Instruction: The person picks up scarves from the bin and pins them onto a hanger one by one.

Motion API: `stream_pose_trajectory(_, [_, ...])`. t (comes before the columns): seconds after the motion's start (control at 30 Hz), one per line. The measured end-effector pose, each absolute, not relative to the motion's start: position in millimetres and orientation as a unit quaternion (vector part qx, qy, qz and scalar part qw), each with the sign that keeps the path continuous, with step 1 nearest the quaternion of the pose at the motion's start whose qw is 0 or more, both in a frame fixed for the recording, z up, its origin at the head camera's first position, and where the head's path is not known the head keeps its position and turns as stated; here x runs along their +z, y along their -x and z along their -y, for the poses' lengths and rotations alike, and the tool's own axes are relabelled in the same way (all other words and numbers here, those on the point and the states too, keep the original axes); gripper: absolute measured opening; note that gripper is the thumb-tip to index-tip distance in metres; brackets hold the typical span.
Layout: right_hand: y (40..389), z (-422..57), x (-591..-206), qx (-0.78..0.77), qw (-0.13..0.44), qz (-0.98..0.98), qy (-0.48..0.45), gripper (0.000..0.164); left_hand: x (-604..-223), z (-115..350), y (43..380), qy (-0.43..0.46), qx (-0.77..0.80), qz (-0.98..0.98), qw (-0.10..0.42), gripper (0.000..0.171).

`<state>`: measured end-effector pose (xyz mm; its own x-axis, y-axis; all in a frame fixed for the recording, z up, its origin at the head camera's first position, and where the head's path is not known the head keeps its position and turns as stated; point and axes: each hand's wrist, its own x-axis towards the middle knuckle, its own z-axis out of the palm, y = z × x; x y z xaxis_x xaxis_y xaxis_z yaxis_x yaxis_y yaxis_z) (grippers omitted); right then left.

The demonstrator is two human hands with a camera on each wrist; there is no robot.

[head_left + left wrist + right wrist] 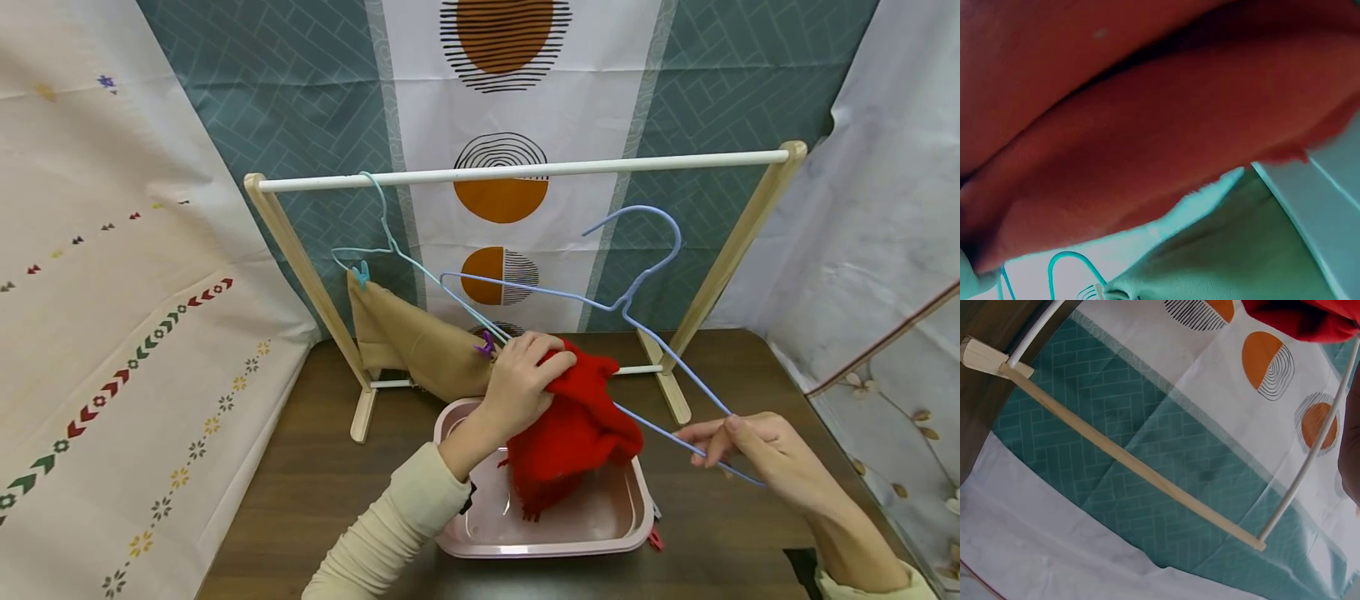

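Note:
My left hand grips a red fringed scarf over a pink basin; its fingers curl over the scarf's top. On the right, my right hand pinches the lower corner of a periwinkle hanger. The hanger is tilted, its hook free in the air below the rack's bar, and its lower bar runs behind the scarf. In the right wrist view the scarf shows at the top edge. Dark reddish shapes fill most of the left wrist view; which part is hand or scarf I cannot tell.
A rack with a white bar and wooden legs stands behind. From it a pale teal hanger carries a khaki cloth, with a teal clip and a purple clip. A red clip lies beside the basin.

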<state>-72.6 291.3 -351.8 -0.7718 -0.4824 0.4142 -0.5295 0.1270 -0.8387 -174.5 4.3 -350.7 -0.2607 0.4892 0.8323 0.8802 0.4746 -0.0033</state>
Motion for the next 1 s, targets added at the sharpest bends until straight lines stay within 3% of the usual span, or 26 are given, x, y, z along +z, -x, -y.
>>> stream_pose_trajectory(0.2, [75, -292, -354, 0.561, 0.002, 0.757, -0.334, 0.05, -340, -6, 178, 0.362, -0.449, 0.744, 0.337, 0.019])
stream_pose_trajectory(0.53, [75, -295, -352, 0.54, -0.002, 0.78, -0.317, 0.051, -314, -2, 174, 0.172, -0.763, 0.61, 0.127, 0.01])
stream_pose_trajectory(0.83, [75, -298, -357, 0.553, 0.011, 0.748, -0.367, 0.049, -305, -4, 171, 0.015, -0.87, 0.491, 0.03, 0.013])
stream_pose_trajectory(1.0, [76, -293, -358, 0.543, 0.012, 0.741, -0.394, 0.048, -311, -9, 176, -0.021, -0.841, 0.54, 0.016, 0.01])
